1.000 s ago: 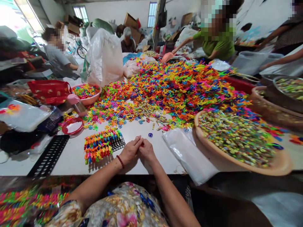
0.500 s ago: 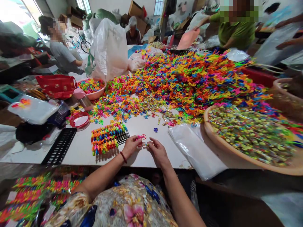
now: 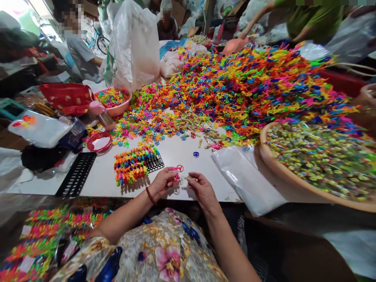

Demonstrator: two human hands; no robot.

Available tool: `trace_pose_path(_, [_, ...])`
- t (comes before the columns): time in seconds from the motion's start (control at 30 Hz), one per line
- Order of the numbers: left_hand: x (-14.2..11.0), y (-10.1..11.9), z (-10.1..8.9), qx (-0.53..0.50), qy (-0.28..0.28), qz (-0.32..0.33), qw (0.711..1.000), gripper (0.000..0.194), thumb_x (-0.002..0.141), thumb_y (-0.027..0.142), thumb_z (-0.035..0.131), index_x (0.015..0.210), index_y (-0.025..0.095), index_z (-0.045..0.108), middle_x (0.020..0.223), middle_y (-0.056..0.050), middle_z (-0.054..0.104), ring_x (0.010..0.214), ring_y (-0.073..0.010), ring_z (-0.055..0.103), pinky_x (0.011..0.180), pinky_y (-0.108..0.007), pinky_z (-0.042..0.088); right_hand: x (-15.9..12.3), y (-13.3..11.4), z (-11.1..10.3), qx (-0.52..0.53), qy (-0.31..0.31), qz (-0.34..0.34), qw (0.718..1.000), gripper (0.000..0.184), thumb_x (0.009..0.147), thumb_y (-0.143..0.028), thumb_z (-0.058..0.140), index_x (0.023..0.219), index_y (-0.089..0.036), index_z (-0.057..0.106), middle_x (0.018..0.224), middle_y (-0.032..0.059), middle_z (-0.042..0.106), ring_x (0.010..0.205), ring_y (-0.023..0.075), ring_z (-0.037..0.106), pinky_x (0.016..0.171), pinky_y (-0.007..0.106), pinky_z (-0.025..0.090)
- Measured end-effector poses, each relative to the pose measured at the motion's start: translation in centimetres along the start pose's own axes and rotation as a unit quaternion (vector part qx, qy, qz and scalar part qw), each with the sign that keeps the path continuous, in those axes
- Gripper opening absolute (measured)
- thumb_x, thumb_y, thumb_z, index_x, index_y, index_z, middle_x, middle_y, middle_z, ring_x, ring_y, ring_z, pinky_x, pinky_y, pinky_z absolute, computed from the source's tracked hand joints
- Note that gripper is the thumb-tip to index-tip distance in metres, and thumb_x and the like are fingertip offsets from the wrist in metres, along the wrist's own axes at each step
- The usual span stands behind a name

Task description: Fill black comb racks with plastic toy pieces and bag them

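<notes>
My left hand (image 3: 162,184), with a dark red bead bracelet at the wrist, pinches a small pink plastic toy piece (image 3: 176,177). A red spoked ring (image 3: 180,168) stands at the top of that piece. Just to the right, my right hand (image 3: 203,190) is closed with fingertips together on a tiny pale piece (image 3: 186,178), mostly hidden by the fingers. The two hands are a short gap apart above the white table (image 3: 173,147). Left of them, rows of colourful plastic toys (image 3: 131,166) fill most of a black grid rack (image 3: 155,162). A blue spoked ring (image 3: 196,154) lies beyond my right hand.
A large heap of colourful plastic pieces (image 3: 249,90) covers the table's far side. At right stand a wide basin (image 3: 264,137) of small wrapped pieces and flat clear bags (image 3: 246,180). An empty black rack (image 3: 76,174) and red basket (image 3: 100,148) lie left. Other people work beyond.
My right hand has drawn slightly right, away from the pink piece in my left hand. The camera has tipped down a little, so the scene sits higher.
</notes>
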State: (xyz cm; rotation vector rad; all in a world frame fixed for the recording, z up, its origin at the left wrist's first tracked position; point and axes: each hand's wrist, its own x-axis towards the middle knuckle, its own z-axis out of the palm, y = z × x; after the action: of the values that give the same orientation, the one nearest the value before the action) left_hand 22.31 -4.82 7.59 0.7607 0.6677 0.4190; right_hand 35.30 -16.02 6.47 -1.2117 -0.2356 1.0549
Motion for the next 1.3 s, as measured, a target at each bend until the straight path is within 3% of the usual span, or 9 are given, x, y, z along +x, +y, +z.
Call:
trace_pose_path(0.13, [-0.7, 0.0, 0.5, -0.013, -0.013, -0.003, 1.0, 0.04, 0.066, 0.039, 0.082, 0.086, 0.014, 0.058, 0.058, 0.005, 0.054, 0.041, -0.0011, 0.035, 0.041, -0.016, 0.018, -0.4, -0.1, 0.4, 0.004, -0.016, -0.02, 1.0, 0.044, 0.057, -0.03, 0.086, 0.094, -0.022, 0.063, 0.085, -0.0015, 0.065, 0.063, 0.0098, 0.055, 0.057, 0.022, 0.049])
trace_pose_path(0.37, [-0.8, -1.0, 0.9, 0.005, 0.029, 0.031, 0.999, 0.049, 0.071, 0.059, 0.073, 0.085, 0.017, 0.053, 0.055, 0.006, 0.053, 0.045, -0.005, 0.041, 0.046, -0.018, 0.029, -1.6, 0.8, 1.2, -0.155, -0.061, -0.091, 0.982, 0.055, 0.081, -0.049, 0.068, 0.127, -0.025, 0.049, 0.089, 0.0002, 0.064, 0.078, 0.0165, 0.063, 0.069, 0.029, 0.053])
trace_pose_path(0.57, [-1.0, -1.5, 0.9, 0.021, 0.068, 0.07, 0.995, 0.046, 0.074, 0.058, 0.07, 0.085, 0.018, 0.051, 0.052, 0.009, 0.048, 0.041, -0.0046, 0.038, 0.042, -0.018, 0.025, -2.0, 1.7, 1.8, -0.227, -0.069, -0.119, 0.964, 0.038, 0.082, -0.055, 0.065, 0.098, -0.02, 0.066, 0.084, 0.004, 0.069, 0.074, 0.0173, 0.061, 0.067, 0.028, 0.049])
trace_pose_path(0.8, [-1.4, -1.6, 1.2, 0.043, 0.054, 0.083, 0.994, 0.042, 0.077, 0.056, 0.068, 0.085, 0.017, 0.053, 0.053, 0.007, 0.05, 0.042, -0.0052, 0.039, 0.042, -0.018, 0.024, -1.9, 1.6, 2.3, -0.183, -0.067, -0.082, 0.977, 0.037, 0.08, -0.056, 0.067, 0.093, -0.021, 0.067, 0.079, 0.0015, 0.069, 0.069, 0.0156, 0.059, 0.066, 0.027, 0.048])
trace_pose_path(0.93, [-1.2, -2.0, 1.0, 0.048, 0.058, 0.079, 0.994, 0.042, 0.077, 0.055, 0.068, 0.086, 0.016, 0.054, 0.052, 0.007, 0.05, 0.042, -0.0054, 0.038, 0.042, -0.019, 0.024, -1.9, 2.1, 1.9, -0.198, -0.056, -0.107, 0.973, 0.037, 0.08, -0.055, 0.068, 0.095, -0.021, 0.067, 0.086, 0.0034, 0.071, 0.076, 0.018, 0.063, 0.071, 0.03, 0.05])
trace_pose_path(1.13, [-1.0, -2.1, 0.9, 0.063, 0.07, 0.076, 0.993, 0.046, 0.076, 0.06, 0.067, 0.086, 0.016, 0.056, 0.05, 0.009, 0.044, 0.041, -0.0054, 0.036, 0.041, -0.019, 0.025, -2.0, 2.6, 1.3, -0.29, -0.026, -0.16, 0.943, 0.034, 0.083, -0.051, 0.066, 0.1, -0.021, 0.069, 0.093, 0.0059, 0.073, 0.08, 0.0202, 0.064, 0.074, 0.031, 0.05])
trace_pose_path(1.3, [-0.7, -2.4, 0.6, 0.115, 0.085, 0.106, 0.984, 0.041, 0.08, 0.058, 0.063, 0.084, 0.019, 0.052, 0.055, 0.008, 0.048, 0.043, -0.0063, 0.039, 0.044, -0.019, 0.029, -1.9, 2.1, 1.5, -0.272, -0.036, -0.167, 0.947, 0.031, 0.083, -0.047, 0.067, 0.098, -0.021, 0.071, 0.092, 0.0047, 0.074, 0.083, 0.0207, 0.065, 0.076, 0.032, 0.051])
